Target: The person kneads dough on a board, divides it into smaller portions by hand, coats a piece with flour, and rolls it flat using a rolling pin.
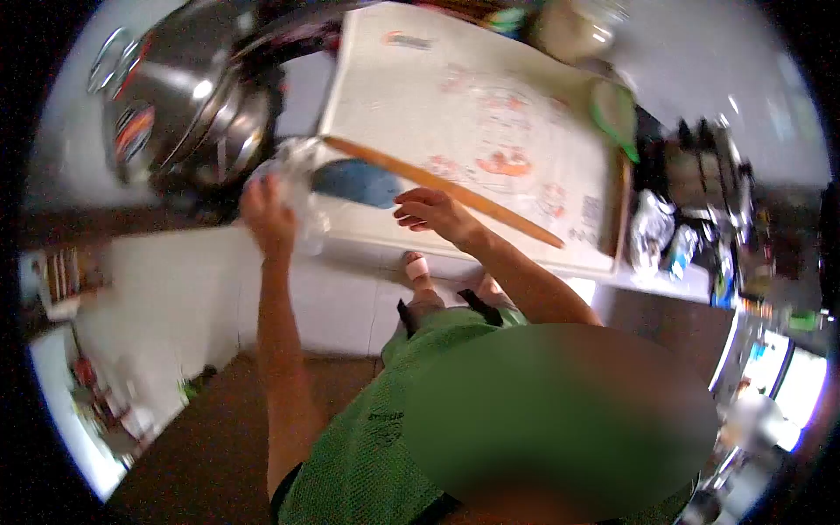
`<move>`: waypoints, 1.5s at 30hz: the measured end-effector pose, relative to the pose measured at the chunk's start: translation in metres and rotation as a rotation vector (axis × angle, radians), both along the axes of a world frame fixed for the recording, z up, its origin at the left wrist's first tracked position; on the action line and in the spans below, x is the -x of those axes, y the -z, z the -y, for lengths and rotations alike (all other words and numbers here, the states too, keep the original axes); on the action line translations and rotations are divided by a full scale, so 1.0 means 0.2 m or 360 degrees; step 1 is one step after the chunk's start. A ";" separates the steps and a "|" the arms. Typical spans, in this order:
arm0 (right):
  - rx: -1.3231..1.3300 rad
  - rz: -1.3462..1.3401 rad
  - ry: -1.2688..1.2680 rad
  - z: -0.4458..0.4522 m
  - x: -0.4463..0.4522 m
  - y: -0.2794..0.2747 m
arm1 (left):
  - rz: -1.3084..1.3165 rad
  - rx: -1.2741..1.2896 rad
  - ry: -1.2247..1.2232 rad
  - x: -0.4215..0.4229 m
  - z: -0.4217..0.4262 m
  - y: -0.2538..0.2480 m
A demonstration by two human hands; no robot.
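Observation:
My left hand (269, 217), blurred by motion, is closed on a crumpled clear plastic bag (306, 197) at the left front edge of a large cream mat (394, 96) with red printed drawings. My right hand (436, 217) is above the front edge of the mat, its fingers loosely bent and slightly apart, with nothing visible in them. Between the hands lies a flat dark blue-grey oval piece (357, 182), partly under the bag; its kind I cannot make out. A long wooden rolling pin (490, 206) lies slantwise across the mat, just behind my right hand.
Steel pots (197, 105) stand on the left. A green-rimmed item (615, 118) leans at the mat's right edge. Farther right are a knife block (700, 166) and a foil-like silvery packet (652, 226). A large jar (577, 26) stands at the back.

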State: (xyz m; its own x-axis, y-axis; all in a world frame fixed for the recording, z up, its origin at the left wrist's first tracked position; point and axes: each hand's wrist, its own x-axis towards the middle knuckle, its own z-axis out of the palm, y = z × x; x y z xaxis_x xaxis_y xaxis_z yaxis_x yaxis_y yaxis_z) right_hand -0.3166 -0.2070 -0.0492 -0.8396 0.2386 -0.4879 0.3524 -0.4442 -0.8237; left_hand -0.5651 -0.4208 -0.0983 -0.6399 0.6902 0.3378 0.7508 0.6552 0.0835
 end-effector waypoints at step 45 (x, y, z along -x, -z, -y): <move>-0.0463 0.0598 0.2040 -0.84 -2.61 0.26 | 0.1220 -0.0292 0.1979 -2.94 -1.92 -0.20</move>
State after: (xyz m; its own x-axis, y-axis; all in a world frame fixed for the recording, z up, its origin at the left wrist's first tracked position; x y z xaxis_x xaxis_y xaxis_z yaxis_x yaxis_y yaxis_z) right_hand 0.2063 -0.0393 -0.1017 0.2166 0.8742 -0.4346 0.0497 -0.4544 -0.8894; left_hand 0.0227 -0.0363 -0.0581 0.2607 0.9040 0.3388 0.5457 -0.4275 0.7208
